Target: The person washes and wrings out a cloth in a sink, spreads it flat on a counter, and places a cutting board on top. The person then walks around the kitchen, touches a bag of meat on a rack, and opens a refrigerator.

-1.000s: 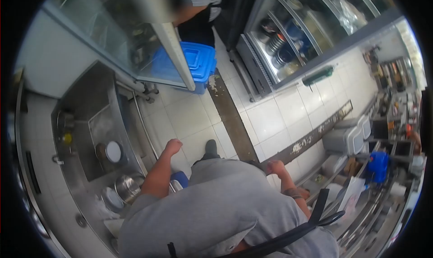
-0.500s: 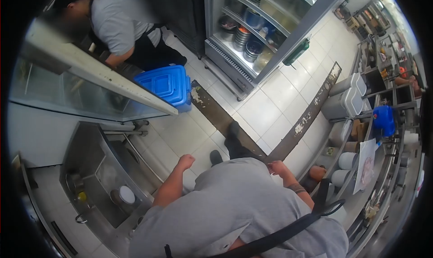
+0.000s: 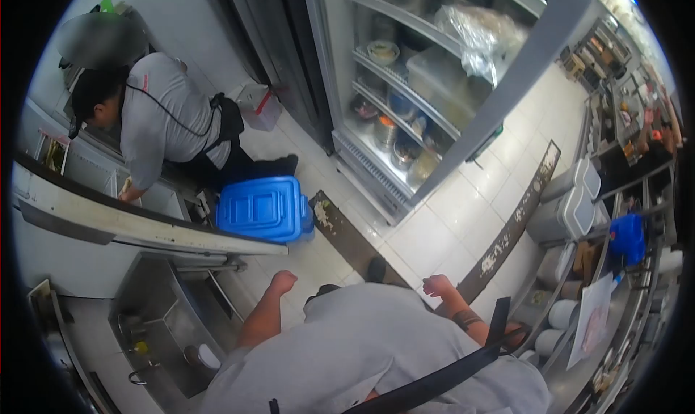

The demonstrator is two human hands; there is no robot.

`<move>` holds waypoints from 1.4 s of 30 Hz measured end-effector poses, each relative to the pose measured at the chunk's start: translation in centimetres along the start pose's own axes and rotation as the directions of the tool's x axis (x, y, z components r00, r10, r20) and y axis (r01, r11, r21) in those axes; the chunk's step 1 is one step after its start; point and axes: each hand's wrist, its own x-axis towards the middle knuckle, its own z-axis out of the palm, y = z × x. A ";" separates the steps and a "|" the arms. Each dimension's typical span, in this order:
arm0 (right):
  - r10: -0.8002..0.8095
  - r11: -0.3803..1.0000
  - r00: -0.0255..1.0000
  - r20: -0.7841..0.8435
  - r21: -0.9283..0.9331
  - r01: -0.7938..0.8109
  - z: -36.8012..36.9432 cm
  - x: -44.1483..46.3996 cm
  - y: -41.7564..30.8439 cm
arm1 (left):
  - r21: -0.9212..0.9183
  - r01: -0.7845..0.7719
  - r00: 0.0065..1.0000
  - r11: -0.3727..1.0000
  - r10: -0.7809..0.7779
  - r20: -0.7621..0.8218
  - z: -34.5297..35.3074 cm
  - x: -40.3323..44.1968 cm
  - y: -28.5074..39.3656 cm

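Note:
My left hand [image 3: 283, 281] hangs beside my body, fingers curled into a loose fist with nothing visible in it. Nearest to it is a blue lidded storage bin [image 3: 262, 210] on the floor, a little way ahead and apart from the hand. On the other side, my right hand [image 3: 436, 286] is also curled closed over the tiles, with no object showing. An upright glass-front fridge [image 3: 376, 210] stands ahead, its shelves holding metal pots, a bowl [image 3: 382, 51], a clear plastic tub [image 3: 439, 77] and a plastic-wrapped bundle [image 3: 483, 34].
A co-worker [image 3: 163, 117] bends over an open chest-like unit at the left. Below is a steel sink [image 3: 168, 320]. Shelving with white containers [image 3: 568, 211] and a blue jug [image 3: 627, 238] lines the right. Dark worn floor strips [image 3: 347, 233] cross the white tiles [image 3: 441, 226].
The fridge and shelves appear larger and my view has tilted up, showing more of the co-worker and the chest's inside. My right hand has swung forward, away from my body.

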 end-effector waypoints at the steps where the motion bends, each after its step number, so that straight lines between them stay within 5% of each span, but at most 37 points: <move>1: 0.001 1.000 1.000 -0.014 0.013 -0.001 -1.1 -0.4 -2.3 | -0.046 0.023 0.995 0.999 -0.027 -0.092 -1.3 1.6 1.3; 3: -0.006 1.000 0.999 -0.035 0.021 0.007 -3.4 2.5 -3.0 | -0.096 0.028 0.981 0.995 -0.046 -0.186 -2.6 4.1 3.6; 5: -0.212 0.973 0.975 -0.064 -0.106 0.204 -5.9 4.5 -3.1 | -0.150 -0.051 0.982 0.987 0.022 -0.190 -2.6 6.8 6.1; 9: -0.204 0.976 0.969 -0.138 0.044 0.211 -8.0 3.9 -5.9 | -0.040 -0.190 0.982 0.981 0.190 0.002 -2.1 6.9 13.6; 13: 0.113 0.962 0.972 -0.208 0.267 -0.055 -6.1 4.8 -2.6 | 0.047 -0.370 0.911 0.928 0.352 0.215 -2.2 8.6 16.2; 15: -0.385 0.897 0.923 0.007 -0.233 0.376 -5.1 6.6 3.3 | 0.061 -0.463 0.855 0.884 0.427 0.296 -4.8 12.0 19.0; 16: -0.601 0.666 0.789 0.129 -0.464 0.584 -4.4 6.0 4.8 | -0.216 -0.366 0.871 0.905 0.415 0.262 -6.1 14.5 19.5; 17: -0.732 0.244 0.597 0.327 -0.693 0.678 -3.5 4.2 4.6 | -0.476 -0.242 0.890 0.845 0.390 0.239 -7.4 16.8 20.8; 18: -0.732 0.251 0.609 0.305 -0.711 0.657 -2.7 2.4 3.5 | -0.427 -0.289 0.917 0.857 0.375 0.132 -10.9 16.9 24.1; 19: -0.672 0.407 0.702 0.235 -0.675 0.615 -1.3 0.3 2.5 | -0.373 -0.329 0.932 0.867 0.362 0.019 -15.2 16.3 28.1; 21: -0.508 0.685 0.853 0.118 -0.545 0.483 1.8 -3.2 0.5 | -0.609 -0.482 0.852 0.630 0.501 -0.155 -19.6 23.0 30.8; 22: -0.410 0.799 0.909 0.075 -0.451 0.398 2.8 -3.9 -0.8 | -0.553 -0.570 0.801 0.607 0.559 -0.212 -22.9 25.3 32.6; 25: -0.271 0.757 0.955 -0.120 -0.640 0.135 5.4 -3.8 -3.7 | -0.632 -0.714 0.677 0.302 0.526 -0.514 -34.5 25.1 41.2; 27: -0.351 0.692 0.923 -0.159 -0.708 0.141 6.2 -3.9 -5.2 | -0.440 -0.842 0.538 0.312 0.431 -0.725 -40.6 24.8 46.3; 30: -0.442 0.712 0.849 -0.289 -0.689 0.136 7.6 -1.1 -3.8 | -0.205 -0.872 0.402 0.445 0.411 -0.818 -47.3 24.5 51.0; 31: -0.235 0.927 0.858 -0.457 -0.371 0.057 8.5 0.0 -3.3 | -0.097 -0.877 0.310 0.470 0.400 -0.863 -48.6 25.0 52.2; 33: -0.058 0.987 0.878 -0.475 0.105 0.122 9.5 -1.8 -5.8 | -0.186 -0.854 0.450 0.485 0.511 -0.732 -51.3 25.3 53.4; 35: 0.274 0.822 0.871 -0.408 0.570 0.009 10.9 -3.6 -9.1 | -0.309 -0.849 0.516 0.429 0.545 -0.661 -52.4 24.0 53.9; 39: 0.281 0.931 0.885 -0.371 0.329 -0.157 12.6 -8.1 -12.0 | -0.540 -0.805 0.555 0.246 0.635 -0.537 -52.9 27.4 53.3; 42: 0.318 0.918 0.890 -0.326 0.340 -0.203 14.4 -8.1 -8.4 | -0.521 -0.804 0.572 0.286 0.612 -0.546 -52.9 26.6 53.6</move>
